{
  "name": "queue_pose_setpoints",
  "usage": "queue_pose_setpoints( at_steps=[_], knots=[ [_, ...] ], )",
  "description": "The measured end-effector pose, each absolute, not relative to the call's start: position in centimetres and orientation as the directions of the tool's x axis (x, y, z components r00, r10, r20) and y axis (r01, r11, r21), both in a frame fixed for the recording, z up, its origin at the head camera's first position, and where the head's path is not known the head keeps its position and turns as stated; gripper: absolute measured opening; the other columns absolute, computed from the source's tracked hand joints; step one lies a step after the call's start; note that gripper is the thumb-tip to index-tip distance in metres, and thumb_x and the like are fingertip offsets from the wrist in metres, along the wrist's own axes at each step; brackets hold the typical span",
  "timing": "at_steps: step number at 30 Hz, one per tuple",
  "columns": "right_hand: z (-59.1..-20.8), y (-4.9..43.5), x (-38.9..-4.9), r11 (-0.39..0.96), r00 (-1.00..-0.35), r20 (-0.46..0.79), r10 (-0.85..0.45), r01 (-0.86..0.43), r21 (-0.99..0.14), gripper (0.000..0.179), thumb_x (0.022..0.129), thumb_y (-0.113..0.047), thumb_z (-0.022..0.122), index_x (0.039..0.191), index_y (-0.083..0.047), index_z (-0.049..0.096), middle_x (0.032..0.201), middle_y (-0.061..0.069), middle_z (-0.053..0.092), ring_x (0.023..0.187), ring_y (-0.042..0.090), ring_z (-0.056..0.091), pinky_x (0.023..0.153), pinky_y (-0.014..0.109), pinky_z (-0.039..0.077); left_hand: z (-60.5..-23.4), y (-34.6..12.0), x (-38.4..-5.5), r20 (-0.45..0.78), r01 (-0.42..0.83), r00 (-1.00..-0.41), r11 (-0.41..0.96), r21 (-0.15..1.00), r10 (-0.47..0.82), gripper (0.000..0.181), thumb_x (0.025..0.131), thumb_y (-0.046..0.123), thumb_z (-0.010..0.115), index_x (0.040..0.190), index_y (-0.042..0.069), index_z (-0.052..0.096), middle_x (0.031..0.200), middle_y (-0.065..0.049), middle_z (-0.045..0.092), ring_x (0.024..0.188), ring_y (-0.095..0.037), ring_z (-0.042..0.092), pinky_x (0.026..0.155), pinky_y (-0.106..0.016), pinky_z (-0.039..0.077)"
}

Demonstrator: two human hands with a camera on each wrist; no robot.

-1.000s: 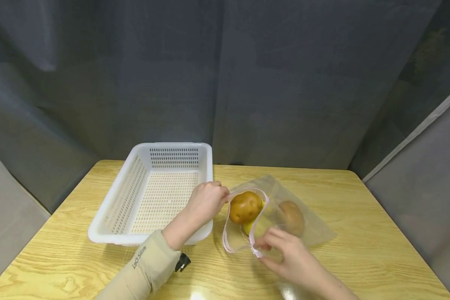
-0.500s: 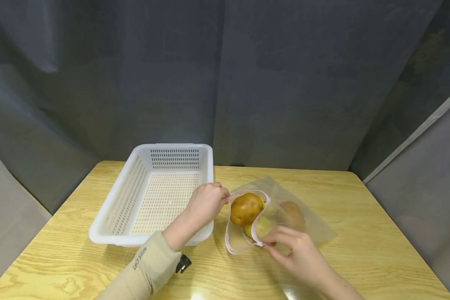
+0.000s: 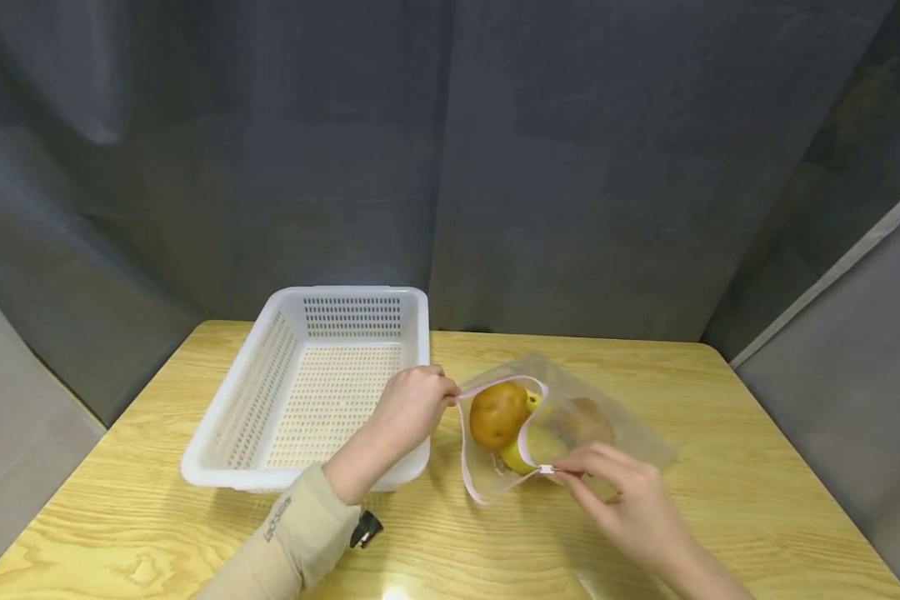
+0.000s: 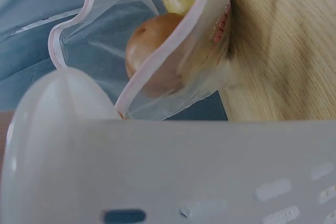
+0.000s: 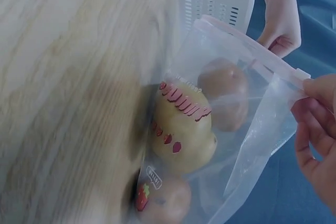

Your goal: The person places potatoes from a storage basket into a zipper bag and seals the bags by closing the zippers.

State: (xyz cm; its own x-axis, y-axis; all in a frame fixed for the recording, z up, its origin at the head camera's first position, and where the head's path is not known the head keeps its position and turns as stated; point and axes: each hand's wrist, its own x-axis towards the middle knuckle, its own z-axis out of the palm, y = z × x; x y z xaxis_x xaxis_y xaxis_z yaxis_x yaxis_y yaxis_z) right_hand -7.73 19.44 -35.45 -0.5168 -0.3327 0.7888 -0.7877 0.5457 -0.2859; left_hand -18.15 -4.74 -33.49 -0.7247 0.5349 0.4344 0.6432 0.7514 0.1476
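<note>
A clear zipper bag (image 3: pixel 645 446) with a pink-edged mouth lies on the table, its opening gaping toward me. Inside are a brown potato (image 3: pixel 498 415) near the mouth, a yellow rounded piece of produce (image 3: pixel 532 450), and another brown potato-like piece (image 3: pixel 587 421) deeper in. My left hand (image 3: pixel 414 404) pinches the far-left corner of the mouth, beside the basket's rim. With thumb and fingertips, my right hand (image 3: pixel 630 496) pinches the white slider (image 3: pixel 546 469) on the near edge. In the right wrist view, red print on the bag (image 5: pixel 239 156) partly covers the produce.
A white perforated plastic basket (image 3: pixel 423 333) stands on the left of the wooden table (image 3: pixel 727 433), right next to my left forearm. Dark grey curtains (image 3: pixel 570 167) enclose the back and sides.
My right hand has moved right and slightly away from me, drawing the slider and the near edge of the bag's mouth with it. My left hand stays at its corner.
</note>
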Motion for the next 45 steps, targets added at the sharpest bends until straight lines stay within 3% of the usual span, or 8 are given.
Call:
queue_pose_setpoints(
  at_steps=[2,9,15,24,34,41,45],
  knots=[
    [-35.3,19.7,-7.8,0.548,-0.509,0.799,-0.321,-0.788,-0.281,0.006,0.082,-0.015,0.066,0.085,-0.012,0.070,0.081,-0.002,0.066,0.075,0.007,0.061,0.072,0.009,0.046,-33.5,-4.8,-18.1,0.443,0.643,-0.723,0.750,0.152,0.530,0.007,0.076,0.018,0.070,0.081,0.017,0.074,0.067,0.004,0.058,0.061,-0.015,0.057,0.056,-0.030,0.047],
    [-34.5,20.5,-7.9,0.569,-0.499,0.821,-0.276,-0.773,-0.279,0.018,0.087,-0.025,0.060,0.084,-0.010,0.070,0.079,-0.001,0.067,0.074,0.003,0.060,0.069,0.008,0.045,-33.3,-5.0,-18.2,0.471,0.642,-0.722,0.744,0.186,0.506,0.007,0.078,0.018,0.069,0.082,0.016,0.074,0.070,0.004,0.060,0.065,-0.017,0.060,0.060,-0.031,0.049],
    [-33.8,21.2,-7.8,0.555,-0.492,0.835,-0.245,-0.778,-0.295,0.006,0.081,-0.011,0.067,0.085,-0.007,0.070,0.078,0.001,0.067,0.074,0.002,0.059,0.066,0.008,0.046,-33.3,-5.1,-18.2,0.496,0.647,-0.714,0.736,0.199,0.493,0.008,0.079,0.018,0.068,0.084,0.015,0.074,0.073,0.003,0.062,0.067,-0.016,0.061,0.062,-0.031,0.049],
    [-32.5,22.2,-7.6,0.602,-0.520,0.835,-0.180,-0.730,-0.324,0.019,0.068,0.004,0.073,0.085,-0.006,0.071,0.075,0.000,0.067,0.069,-0.002,0.056,0.063,0.007,0.044,-32.7,-5.3,-17.9,0.546,0.650,-0.704,0.723,0.235,0.455,0.007,0.078,0.016,0.069,0.084,0.015,0.074,0.077,0.004,0.064,0.071,-0.014,0.062,0.065,-0.030,0.050],
    [-31.3,23.1,-7.6,0.623,-0.511,0.852,-0.111,-0.704,-0.341,0.007,0.075,-0.006,0.072,0.081,-0.003,0.071,0.068,0.001,0.063,0.066,-0.003,0.051,0.062,0.007,0.040,-32.2,-5.7,-17.8,0.612,0.649,-0.684,0.715,0.261,0.398,0.007,0.078,0.014,0.069,0.084,0.014,0.073,0.080,0.003,0.065,0.072,-0.014,0.063,0.067,-0.029,0.051],
    [-30.8,23.6,-7.6,0.642,-0.536,0.843,-0.047,-0.662,-0.385,0.023,0.064,0.014,0.071,0.082,0.000,0.071,0.074,-0.001,0.065,0.070,-0.003,0.053,0.066,0.006,0.042,-31.9,-5.9,-17.9,0.675,0.667,-0.642,0.699,0.258,0.363,0.007,0.078,0.014,0.070,0.083,0.013,0.073,0.076,0.002,0.064,0.069,-0.015,0.061,0.064,-0.029,0.050],
    [-30.6,23.8,-7.5,0.650,-0.551,0.834,-0.006,-0.636,-0.415,0.024,0.063,0.016,0.071,0.082,0.000,0.070,0.077,-0.004,0.066,0.072,-0.003,0.055,0.067,0.006,0.042,-31.7,-6.0,-17.9,0.695,0.671,-0.629,0.695,0.259,0.348,0.007,0.078,0.014,0.070,0.083,0.012,0.073,0.074,0.002,0.063,0.067,-0.015,0.060,0.063,-0.029,0.050]
  ],
)
